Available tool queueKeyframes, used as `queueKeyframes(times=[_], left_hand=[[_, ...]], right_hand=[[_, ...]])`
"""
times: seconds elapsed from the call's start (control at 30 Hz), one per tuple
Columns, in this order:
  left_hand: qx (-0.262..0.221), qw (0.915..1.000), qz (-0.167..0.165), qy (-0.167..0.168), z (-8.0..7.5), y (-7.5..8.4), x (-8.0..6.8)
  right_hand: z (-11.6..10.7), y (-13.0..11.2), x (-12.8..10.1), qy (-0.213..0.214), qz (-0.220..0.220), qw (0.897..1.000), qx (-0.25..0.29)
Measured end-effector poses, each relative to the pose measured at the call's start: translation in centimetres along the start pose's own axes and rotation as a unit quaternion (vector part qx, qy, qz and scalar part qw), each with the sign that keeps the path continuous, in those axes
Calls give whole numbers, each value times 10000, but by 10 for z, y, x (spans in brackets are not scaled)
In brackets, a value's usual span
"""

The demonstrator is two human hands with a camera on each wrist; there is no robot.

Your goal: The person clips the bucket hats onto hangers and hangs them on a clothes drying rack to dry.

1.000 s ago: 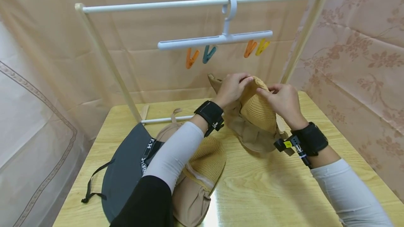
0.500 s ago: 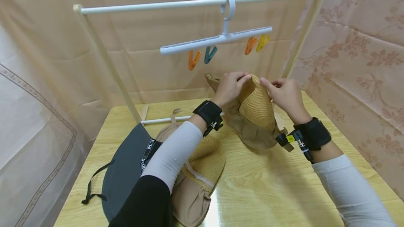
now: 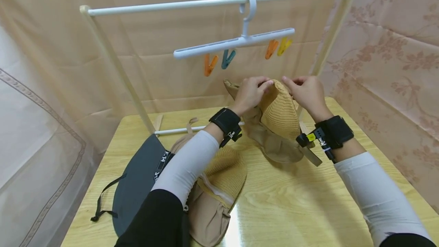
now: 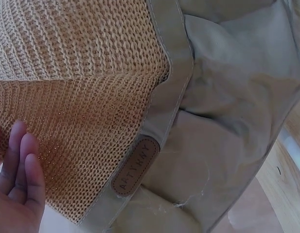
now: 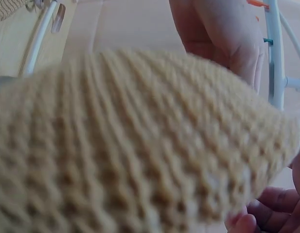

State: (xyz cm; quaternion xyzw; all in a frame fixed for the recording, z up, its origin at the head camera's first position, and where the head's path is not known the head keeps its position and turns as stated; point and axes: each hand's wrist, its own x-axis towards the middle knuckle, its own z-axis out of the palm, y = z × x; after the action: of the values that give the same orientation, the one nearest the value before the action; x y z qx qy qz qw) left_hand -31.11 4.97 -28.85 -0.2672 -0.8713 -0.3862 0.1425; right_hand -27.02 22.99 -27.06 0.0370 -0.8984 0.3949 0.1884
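Both hands are at the peak of a sun hat (image 3: 279, 115) with a tan knit crown and a beige cloth brim, raised over the back right of the table. My left hand (image 3: 249, 93) pinches the crown's top edge from the left. Opposite it, my right hand (image 3: 308, 93) has thumb and fingers curled together at the same edge. A brown label (image 4: 135, 165) is sewn on the hat's band. In the right wrist view the knit crown (image 5: 135, 141) fills the middle, with the right fingers (image 5: 276, 208) at its lower right edge.
Above the hands, a light blue hanger (image 3: 234, 43) hangs from the rack's white rail (image 3: 164, 6), with several clothespins (image 3: 228, 59) under it. A second tan knit hat (image 3: 226, 174) and a dark grey visor hat (image 3: 135, 186) lie at the table's left, partly behind my left arm.
My right hand has shifted up and slightly left at the crown's edge, its wrist rising. My left hand stays almost still. The hanger has tilted slightly, its left end lower.
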Motion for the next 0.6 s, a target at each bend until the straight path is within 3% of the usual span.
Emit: queueKeyframes(times=[0.27,0.6], left_hand=[[-56,9999,-93,-97,2,4,-1],[-229,9994,-149,-232,8,7,-3]], right_hand=[[-9,0,12,-157,437,9988,-145],[-21,3,29,-329,683,9967,-281]])
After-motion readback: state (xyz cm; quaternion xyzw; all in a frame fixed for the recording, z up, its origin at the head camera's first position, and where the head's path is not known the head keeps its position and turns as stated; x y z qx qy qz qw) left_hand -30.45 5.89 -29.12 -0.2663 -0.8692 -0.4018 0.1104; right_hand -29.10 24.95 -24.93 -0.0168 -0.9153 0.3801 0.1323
